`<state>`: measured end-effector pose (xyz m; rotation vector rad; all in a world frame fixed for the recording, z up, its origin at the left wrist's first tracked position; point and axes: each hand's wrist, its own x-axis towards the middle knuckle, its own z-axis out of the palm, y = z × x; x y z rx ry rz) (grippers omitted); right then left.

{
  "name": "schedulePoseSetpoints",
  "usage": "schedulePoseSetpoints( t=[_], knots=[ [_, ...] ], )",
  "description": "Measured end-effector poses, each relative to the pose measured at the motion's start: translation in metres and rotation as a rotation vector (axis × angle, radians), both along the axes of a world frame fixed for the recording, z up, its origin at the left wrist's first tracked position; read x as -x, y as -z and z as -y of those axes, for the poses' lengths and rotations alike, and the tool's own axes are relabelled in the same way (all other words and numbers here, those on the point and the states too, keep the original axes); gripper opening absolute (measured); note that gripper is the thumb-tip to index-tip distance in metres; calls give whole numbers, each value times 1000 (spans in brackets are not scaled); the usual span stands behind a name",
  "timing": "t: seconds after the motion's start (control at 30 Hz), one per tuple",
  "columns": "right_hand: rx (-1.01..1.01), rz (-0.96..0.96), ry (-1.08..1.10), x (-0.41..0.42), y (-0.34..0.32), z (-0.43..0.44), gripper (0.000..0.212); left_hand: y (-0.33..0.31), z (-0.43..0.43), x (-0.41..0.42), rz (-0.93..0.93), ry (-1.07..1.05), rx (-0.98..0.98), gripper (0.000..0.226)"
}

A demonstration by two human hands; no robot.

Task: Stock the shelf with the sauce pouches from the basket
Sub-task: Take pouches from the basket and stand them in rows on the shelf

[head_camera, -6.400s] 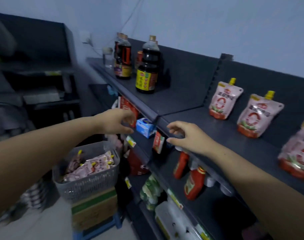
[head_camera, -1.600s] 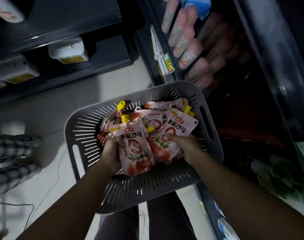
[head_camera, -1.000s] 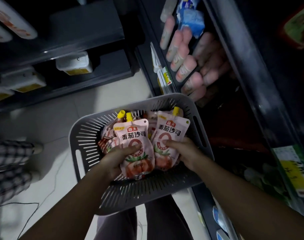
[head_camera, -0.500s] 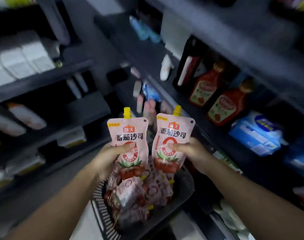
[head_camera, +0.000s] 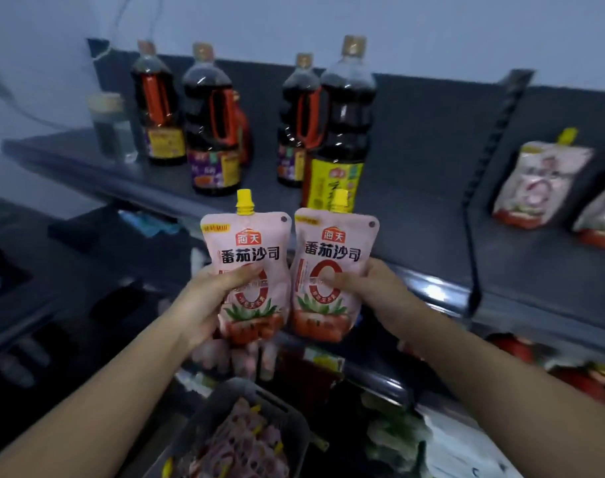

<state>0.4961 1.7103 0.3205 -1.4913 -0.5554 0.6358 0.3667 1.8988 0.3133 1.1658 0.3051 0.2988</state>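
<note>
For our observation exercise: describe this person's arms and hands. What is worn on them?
The left hand and right hand are ungloved; no ring, watch or bracelet shows. The left forearm and right forearm are bare, with no sleeve in view.

Left hand [head_camera: 204,307] and right hand [head_camera: 378,294] raised, gripping.

The wall [head_camera: 432,25] is pale grey-blue and plain. A dark grey shelf [head_camera: 428,222] stands against it, with a tall back panel [head_camera: 421,125] and more boards [head_camera: 373,372] lower down. On the left is another dark rack [head_camera: 22,305], too blurry to see well. The light is dim and cool.
</note>
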Motion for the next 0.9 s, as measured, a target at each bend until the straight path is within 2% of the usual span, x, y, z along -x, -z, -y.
schedulePoseSetpoints(
  t=[0.2, 0.27, 0.43, 0.63, 0.77, 0.9],
  knots=[
    [59, 125, 117, -15, -45, 94, 15, -36, 76, -43, 36, 132, -46, 63],
    [60, 114, 180, -21, -55, 131, 12, -44, 104, -60, 37, 189, -48, 73],
    [23, 76, 293, -34, -66, 227, 22, -55, 183, -101, 50, 267, -103, 91],
    [-11, 78, 337, -52, -70, 322, 20, -53, 267, -137, 88, 302, -145, 77],
    [-28, 100, 382, -65, -69, 363, 27, -53, 301, -156, 87, 254, -118, 35],
    [-42, 90, 425, -79, -67, 385, 28, -56, 312, -171, 98, 246, -123, 30]
  ],
)
